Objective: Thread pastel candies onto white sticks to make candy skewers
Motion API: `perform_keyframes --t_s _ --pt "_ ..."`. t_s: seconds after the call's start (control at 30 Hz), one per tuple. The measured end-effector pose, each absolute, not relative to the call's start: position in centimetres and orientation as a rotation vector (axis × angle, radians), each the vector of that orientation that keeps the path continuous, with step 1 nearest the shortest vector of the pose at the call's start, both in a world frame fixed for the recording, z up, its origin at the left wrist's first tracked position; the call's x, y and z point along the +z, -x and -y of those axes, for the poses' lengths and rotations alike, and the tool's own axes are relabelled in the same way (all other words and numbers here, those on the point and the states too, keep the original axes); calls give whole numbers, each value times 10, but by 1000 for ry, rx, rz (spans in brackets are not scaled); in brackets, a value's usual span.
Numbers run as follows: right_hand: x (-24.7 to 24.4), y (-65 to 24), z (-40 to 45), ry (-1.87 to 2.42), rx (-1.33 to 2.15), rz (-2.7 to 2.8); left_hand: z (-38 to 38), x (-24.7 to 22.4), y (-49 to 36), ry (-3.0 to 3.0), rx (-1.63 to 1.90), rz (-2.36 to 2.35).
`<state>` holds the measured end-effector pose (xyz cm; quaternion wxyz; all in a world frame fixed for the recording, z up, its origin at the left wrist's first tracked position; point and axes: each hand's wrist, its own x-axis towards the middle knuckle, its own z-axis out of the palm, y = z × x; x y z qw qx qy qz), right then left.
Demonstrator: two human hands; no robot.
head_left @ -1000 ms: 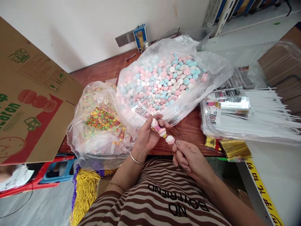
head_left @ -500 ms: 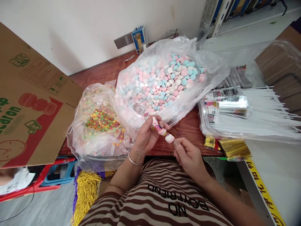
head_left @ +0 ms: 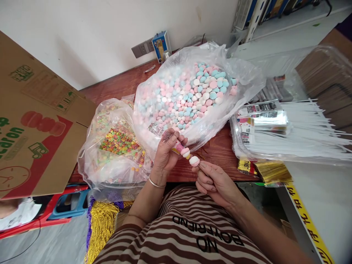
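A skewer of pink and white marshmallows [head_left: 194,161] with small yellow pieces is held between my two hands, over the table's front edge. My left hand [head_left: 167,154] is closed on a clear printed wrapper [head_left: 156,129], which covers the skewer's upper part. Two marshmallow pieces stick out of the wrapper's lower end. My right hand [head_left: 217,181] pinches just below the last marshmallow; the stick is mostly hidden by the fingers. Just beyond my hands lies a big clear bag of pink, white and blue marshmallows [head_left: 206,96].
To the left are a bag of colourful ring candies [head_left: 118,142] and a cardboard box [head_left: 41,128]. A clear plastic tray [head_left: 238,146] on the right holds white sticks [head_left: 308,132] and printed wrappers [head_left: 271,119]. Gold twist ties [head_left: 275,172] lie in front of it.
My left hand has shifted left and slightly up with the wrapper, its fingers now closer together. My right hand has moved a little left and down, still pinching the skewer's lower end.
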<state>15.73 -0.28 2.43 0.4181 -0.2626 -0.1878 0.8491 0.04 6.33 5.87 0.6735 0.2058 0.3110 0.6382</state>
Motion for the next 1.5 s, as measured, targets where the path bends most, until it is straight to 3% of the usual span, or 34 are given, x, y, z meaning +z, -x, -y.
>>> perform_keyframes --t_s 0.23,0.47,0.67,0.8,0.9,1.1,1.2,1.3,1.4,1.5 --pt "22 -158 7 681 2295 491 -64 69 -5 -316 1448 -706" --pt "28 -157 11 660 2168 489 -62 71 -11 -302 1401 -749" --pt "25 -161 17 699 2350 546 -63 70 -9 -419 1484 -749" --pt "18 -160 17 819 2265 645 -62 69 -10 -427 1464 -803" --pt "16 -160 16 988 1876 1039 -62 67 -11 -403 1460 -777" --pt "4 -163 11 1089 159 1915 -61 63 -16 -317 1497 -836" --pt "-3 -166 7 1003 -120 2036 -60 66 -17 -283 1502 -854" --pt "0 -167 4 1028 199 1922 -60 71 -14 -310 1432 -792" --pt "13 -166 1 1050 1113 1478 -64 73 -9 -397 1324 -676" --pt "25 -162 -3 805 1907 855 -70 71 -5 -468 1278 -579"
